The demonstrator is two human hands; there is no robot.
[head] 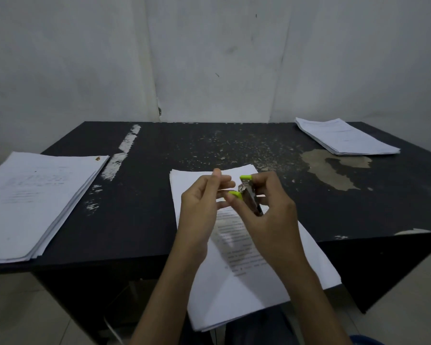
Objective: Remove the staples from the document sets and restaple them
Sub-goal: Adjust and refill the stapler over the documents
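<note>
- Gripping a small hinged metal tool with two lime-green tips, the right hand has its fingers curled round the dark metal body above the papers.
- The tool's two green-tipped arms stand spread apart, one tip higher and farther away, the other lower and nearer the left hand; it is too blurred to tell whether it is a stapler or a staple remover.
- The left hand is raised just beside the tool, thumb up and fingers loosely bent, with fingertips at the lower green tip; whether they pinch it I cannot tell.
- Below both hands lies a set of white printed paper sheets, flat on the black tabletop and turned at a slant, its near end hanging past the table's front edge.
- A thicker stack of white sheets sits at the left edge of the scuffed black wooden table.
- Another stack of white sheets rests at the far right corner, well apart from the hands.
- A worn, pale patch marks the tabletop near that far stack.
</note>
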